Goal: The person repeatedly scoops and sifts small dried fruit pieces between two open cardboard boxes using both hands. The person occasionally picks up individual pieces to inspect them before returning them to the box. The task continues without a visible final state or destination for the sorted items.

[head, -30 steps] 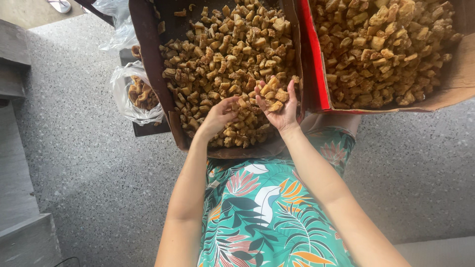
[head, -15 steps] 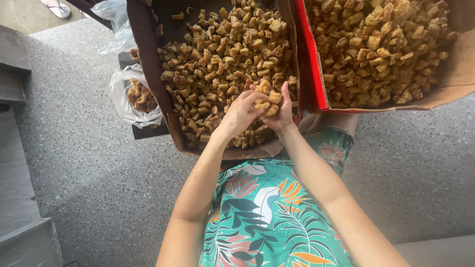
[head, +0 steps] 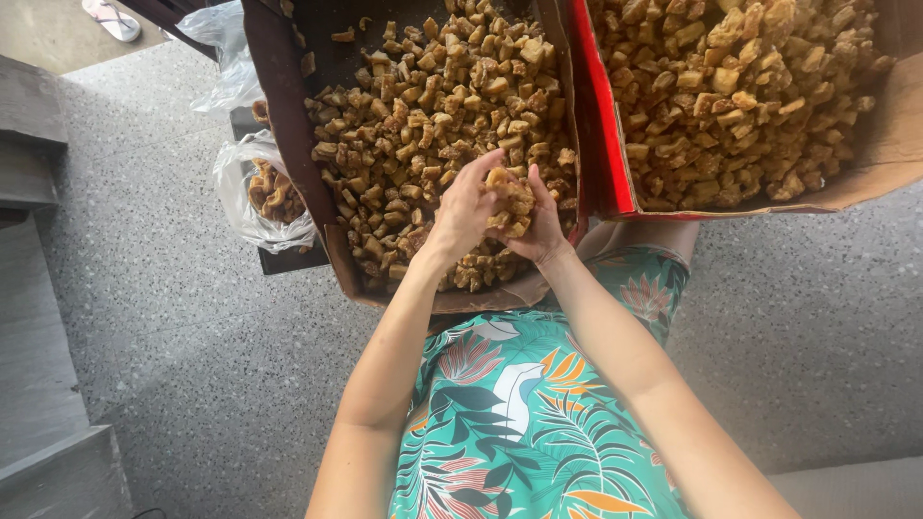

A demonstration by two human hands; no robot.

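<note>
Chunks: a small heap of golden-brown fried chunks (head: 508,204) sits cupped between both hands, just above the near end of the left box.
Left hand: the left hand (head: 465,207) comes up from the lower left, forearm straight, wrist bent in, back of the hand to the camera.
Left fingers: the fingers (head: 484,169) lie together and curl over the left side of the heap, pressing on it.
Right hand: the right hand (head: 538,223) comes from the lower right, wrist cocked, palm turned up and inward under the heap.
Right fingers: curled close together around the heap's right side and underside; the two hands touch at the fingertips.
Left box: a dark cardboard box (head: 279,115) filled with the same chunks; its near edge lies just below the wrists, its right wall just beside the right hand.
Right box: a second box with a red wall (head: 598,135), heaped with chunks, touching the left box's right wall.
Room: open space above the chunks in the left box, ahead and to the left of the hands; the red wall closes the right side.
Bag: a clear plastic bag (head: 240,187) with a few chunks lies left of the left box, well apart from the hands.
Floor: speckled grey floor (head: 163,327) on both sides.
Lap: a green leaf-print garment (head: 519,423) lies under the forearms.
</note>
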